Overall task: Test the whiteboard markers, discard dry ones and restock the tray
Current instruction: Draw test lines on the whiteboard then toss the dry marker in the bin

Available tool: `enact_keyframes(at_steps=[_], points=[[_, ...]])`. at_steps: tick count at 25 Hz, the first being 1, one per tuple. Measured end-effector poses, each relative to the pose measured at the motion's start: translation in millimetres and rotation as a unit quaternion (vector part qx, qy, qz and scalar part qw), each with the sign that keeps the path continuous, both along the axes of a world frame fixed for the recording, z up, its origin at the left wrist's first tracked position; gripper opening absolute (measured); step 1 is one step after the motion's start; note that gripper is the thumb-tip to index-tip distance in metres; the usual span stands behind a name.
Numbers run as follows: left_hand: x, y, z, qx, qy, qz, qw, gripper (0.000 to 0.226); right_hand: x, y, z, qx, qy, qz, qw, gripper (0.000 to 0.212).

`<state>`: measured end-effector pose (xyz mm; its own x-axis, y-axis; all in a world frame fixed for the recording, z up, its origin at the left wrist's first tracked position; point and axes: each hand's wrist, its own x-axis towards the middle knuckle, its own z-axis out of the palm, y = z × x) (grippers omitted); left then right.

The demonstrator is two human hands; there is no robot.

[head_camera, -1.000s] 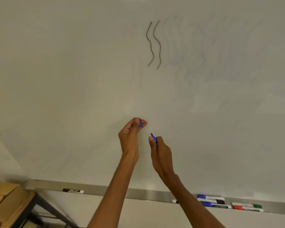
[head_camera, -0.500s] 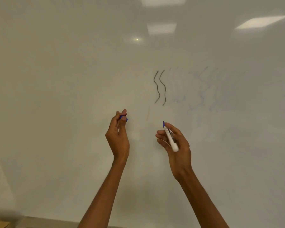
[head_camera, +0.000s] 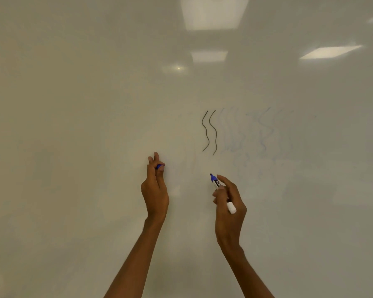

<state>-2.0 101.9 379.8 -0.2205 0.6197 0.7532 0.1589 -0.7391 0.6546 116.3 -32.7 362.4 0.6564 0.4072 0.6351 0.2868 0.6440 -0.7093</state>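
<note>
Both bare arms are up in front of the whiteboard, which fills the whole frame. Right of centre, low in the picture, the right hand has its fingers wrapped around a blue whiteboard marker, uncapped, blue tip aimed up and to the left, white butt end poking out over the back of the hand. The tip sits just short of the marks above it, and whether it touches the board surface I cannot tell. Left of centre, the left hand is pinched shut on the blue marker cap, thumb and fingertips closed tight on it with two fingers standing straight up; only a sliver of blue shows between them. The two hands are well apart, roughly level with each other. Above the marker tip, at the centre of the frame, two dark wavy lines run side by side down the board. To their right, faint bluish smudges of erased strokes spread towards the right edge. Ceiling light reflections glare across the top of the board.
</note>
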Motion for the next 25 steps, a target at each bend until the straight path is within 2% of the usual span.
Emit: enact_keyframes(at_steps=[2, 4, 6, 14, 20, 25], points=[[0, 3, -4, 0.018, 0.026, 0.019, 0.999, 0.047, 0, 10, -5, 0.020, -0.106, -0.100, 0.989, 0.022], [2, 1, -4, 0.032, 0.043, 0.021, 0.998, 0.049, 4, 22, -11, 0.017, -0.206, -0.189, 0.960, 0.024], [4, 0, -5, 0.034, 0.052, 0.014, 0.998, 0.050, 6, 32, -13, 0.008, -0.246, -0.248, 0.937, 0.025], [7, 11, -12, 0.020, 0.061, 0.030, 0.998, 0.067, -2, 42, -8, 0.005, -0.296, -0.385, 0.874, 0.028], [13, 8, -14, 0.048, 0.053, 0.030, 0.997, 0.059, 5, 54, -2, 0.008, -0.301, -0.401, 0.865, 0.028], [14, 14, -15, 0.062, 0.073, 0.064, 0.993, 0.058, 4, 52, -16, -0.017, -0.357, -0.425, 0.832, 0.023]])
